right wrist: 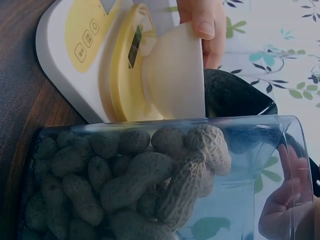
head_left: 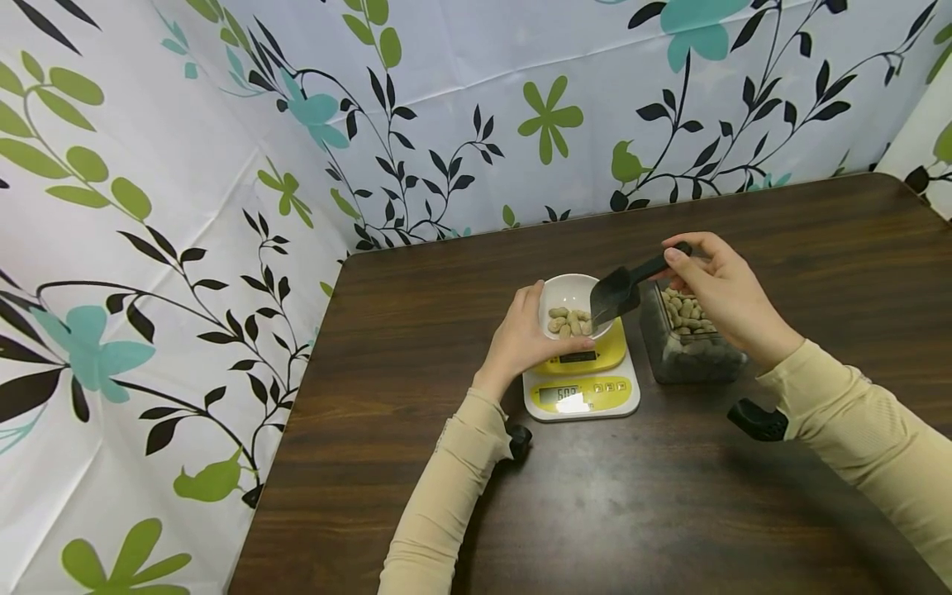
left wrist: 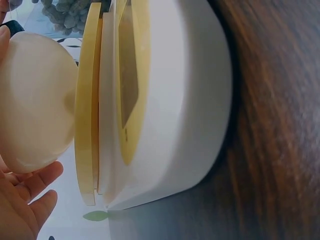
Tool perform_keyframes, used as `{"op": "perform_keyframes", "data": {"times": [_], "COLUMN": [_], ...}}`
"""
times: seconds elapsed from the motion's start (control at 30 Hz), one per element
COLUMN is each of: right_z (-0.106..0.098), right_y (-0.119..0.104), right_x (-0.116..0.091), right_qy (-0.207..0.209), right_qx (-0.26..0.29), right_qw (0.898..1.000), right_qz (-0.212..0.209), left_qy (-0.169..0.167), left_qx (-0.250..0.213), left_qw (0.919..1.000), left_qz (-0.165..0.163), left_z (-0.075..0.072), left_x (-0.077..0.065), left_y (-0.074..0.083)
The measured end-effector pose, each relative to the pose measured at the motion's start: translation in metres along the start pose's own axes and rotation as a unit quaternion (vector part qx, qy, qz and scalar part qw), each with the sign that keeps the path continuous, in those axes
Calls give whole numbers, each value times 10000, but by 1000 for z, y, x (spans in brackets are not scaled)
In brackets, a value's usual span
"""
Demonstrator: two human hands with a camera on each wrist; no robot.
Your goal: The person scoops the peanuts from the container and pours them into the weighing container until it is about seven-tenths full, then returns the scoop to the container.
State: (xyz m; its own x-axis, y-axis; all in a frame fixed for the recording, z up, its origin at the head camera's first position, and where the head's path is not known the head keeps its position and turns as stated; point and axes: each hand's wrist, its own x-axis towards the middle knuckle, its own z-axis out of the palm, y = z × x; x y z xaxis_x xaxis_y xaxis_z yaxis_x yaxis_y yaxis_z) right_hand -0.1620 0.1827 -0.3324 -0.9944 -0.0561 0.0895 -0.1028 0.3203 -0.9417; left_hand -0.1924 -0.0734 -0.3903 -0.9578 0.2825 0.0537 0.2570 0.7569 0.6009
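Note:
My left hand point(head_left: 524, 330) holds a small white bowl point(head_left: 567, 286) by its sides, thumb at the near rim and fingers behind. In the left wrist view the bowl point(left wrist: 37, 100) is right at the scale's yellow platform. Several unshelled peanuts point(head_left: 571, 322) lie in it. The right hand point(head_left: 725, 289) grips the handle of a black scoop point(head_left: 616, 293), whose head tilts down over the bowl's right rim. Beneath the bowl sits a yellow and white kitchen scale point(head_left: 587, 392) with a lit display. The right wrist view shows the scoop point(right wrist: 237, 92) at the bowl's mouth.
A clear rectangular container point(head_left: 684, 364) of peanuts stands right of the scale, below my right hand; its peanuts point(right wrist: 135, 180) show through the wall. The dark wooden table point(head_left: 357, 430) meets a leaf-patterned curtain point(head_left: 461, 107) at its back and left.

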Motion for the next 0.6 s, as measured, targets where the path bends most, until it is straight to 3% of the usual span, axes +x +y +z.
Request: {"op": "perform_keyframes", "data": {"times": [0.6], "right_z": [-1], "right_y": [0], "right_x": [2], "right_qy": [55], "right_qx": [-108], "right_qw": [9998], "right_qz": [182], "left_qy": [-7], "left_qx": [13], "left_qw": [9999], "left_qz": [108], "left_z": [2], "left_x": [0], "left_y": [-2]}}
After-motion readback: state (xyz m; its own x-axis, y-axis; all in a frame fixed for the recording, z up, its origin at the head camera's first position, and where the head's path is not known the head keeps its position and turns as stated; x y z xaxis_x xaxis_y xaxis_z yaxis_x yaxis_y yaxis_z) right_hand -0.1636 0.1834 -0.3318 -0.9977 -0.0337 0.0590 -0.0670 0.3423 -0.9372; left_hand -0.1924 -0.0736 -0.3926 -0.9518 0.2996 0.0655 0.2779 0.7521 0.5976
